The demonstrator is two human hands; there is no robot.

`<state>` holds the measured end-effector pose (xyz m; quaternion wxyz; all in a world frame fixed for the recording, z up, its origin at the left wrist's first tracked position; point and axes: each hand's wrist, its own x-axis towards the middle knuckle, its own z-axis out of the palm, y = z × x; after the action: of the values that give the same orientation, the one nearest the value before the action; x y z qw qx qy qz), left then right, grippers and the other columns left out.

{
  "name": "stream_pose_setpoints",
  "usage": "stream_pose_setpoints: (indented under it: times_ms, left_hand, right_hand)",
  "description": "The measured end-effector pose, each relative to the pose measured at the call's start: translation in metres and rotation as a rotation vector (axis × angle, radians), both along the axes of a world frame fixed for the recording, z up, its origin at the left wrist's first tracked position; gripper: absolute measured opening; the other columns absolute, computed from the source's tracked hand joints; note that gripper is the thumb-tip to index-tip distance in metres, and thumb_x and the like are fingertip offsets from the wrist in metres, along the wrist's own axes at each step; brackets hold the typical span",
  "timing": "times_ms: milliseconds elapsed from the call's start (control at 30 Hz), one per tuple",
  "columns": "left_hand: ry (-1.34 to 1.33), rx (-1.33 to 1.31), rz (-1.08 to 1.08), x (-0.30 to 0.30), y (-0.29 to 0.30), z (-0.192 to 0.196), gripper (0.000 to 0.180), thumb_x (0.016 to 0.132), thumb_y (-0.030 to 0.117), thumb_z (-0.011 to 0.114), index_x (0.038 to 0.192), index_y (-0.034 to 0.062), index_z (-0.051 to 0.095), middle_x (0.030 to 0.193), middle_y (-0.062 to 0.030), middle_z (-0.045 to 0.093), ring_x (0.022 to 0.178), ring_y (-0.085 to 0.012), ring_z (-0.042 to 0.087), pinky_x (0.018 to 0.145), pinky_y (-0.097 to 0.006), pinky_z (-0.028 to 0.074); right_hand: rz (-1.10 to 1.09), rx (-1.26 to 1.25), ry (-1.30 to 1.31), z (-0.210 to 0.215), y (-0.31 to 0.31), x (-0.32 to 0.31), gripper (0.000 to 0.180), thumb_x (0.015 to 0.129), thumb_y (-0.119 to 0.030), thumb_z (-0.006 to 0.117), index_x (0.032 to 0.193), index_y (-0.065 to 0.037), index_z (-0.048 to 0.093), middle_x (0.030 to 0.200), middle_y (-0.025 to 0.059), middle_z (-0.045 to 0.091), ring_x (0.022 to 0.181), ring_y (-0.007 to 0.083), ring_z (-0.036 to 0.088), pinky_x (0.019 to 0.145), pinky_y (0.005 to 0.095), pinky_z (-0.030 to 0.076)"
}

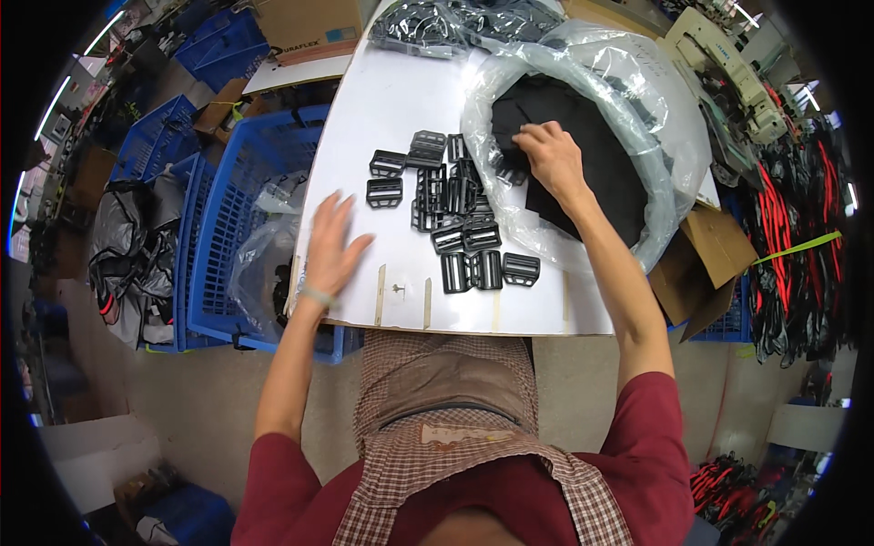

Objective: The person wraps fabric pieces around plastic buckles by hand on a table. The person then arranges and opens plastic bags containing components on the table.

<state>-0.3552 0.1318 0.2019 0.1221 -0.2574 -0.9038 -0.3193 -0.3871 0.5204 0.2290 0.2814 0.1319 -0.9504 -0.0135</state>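
My left hand (pixel 330 246) hovers at the left edge of the white table (pixel 355 118), its fingers spread and nothing in them. Over the mouth of a clear plastic bag (pixel 480 118), my right hand (pixel 555 162) has its fingers curled together. Whatever they may hold is hidden. Inside the bag lies black fabric (pixel 596 182). Between my hands is a loose pile of black plastic slide buckles (pixel 446 196), some stacked and some side by side. One buckle (pixel 384 192) lies apart, closest to my left hand.
A blue plastic crate (pixel 214 246) with clear plastic in it stands against the table's left side. At the far edge sits another bag of black parts (pixel 464 25). An open cardboard box (pixel 701 264) is at the right, below a sewing machine (pixel 719 64).
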Motion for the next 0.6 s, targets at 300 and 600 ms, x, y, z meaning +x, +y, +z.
stream_pose_setpoints:
  times_ms: [300, 600]
  left_hand:
    - [-0.426, 0.184, 0.069, -0.013, 0.061, -0.009, 0.013, 0.080, 0.006, 0.066, 0.088, -0.0013, 0.059, 0.097, -0.0105, 0.060, 0.092, -0.0226, 0.058, 0.073, -0.034, 0.052]
    - [-1.169, 1.348, -0.095, 0.060, 0.085, 0.041, 0.015, 0.088, 0.001, 0.057, 0.101, -0.0062, 0.054, 0.097, -0.0124, 0.062, 0.089, -0.0225, 0.064, 0.082, -0.037, 0.058]
  right_hand:
    - [0.102, -1.688, -0.024, 0.073, -0.028, 0.093, 0.023, 0.094, -0.017, 0.053, 0.077, -0.005, 0.042, 0.059, 0.0081, 0.056, 0.044, 0.0120, 0.055, 0.038, 0.0190, 0.038]
    - [0.125, -1.754, -0.209, 0.038, -0.143, 0.128, 0.015, 0.095, -0.011, 0.051, 0.090, 0.000, 0.043, 0.065, 0.0108, 0.060, 0.056, 0.0165, 0.065, 0.046, 0.0220, 0.051]
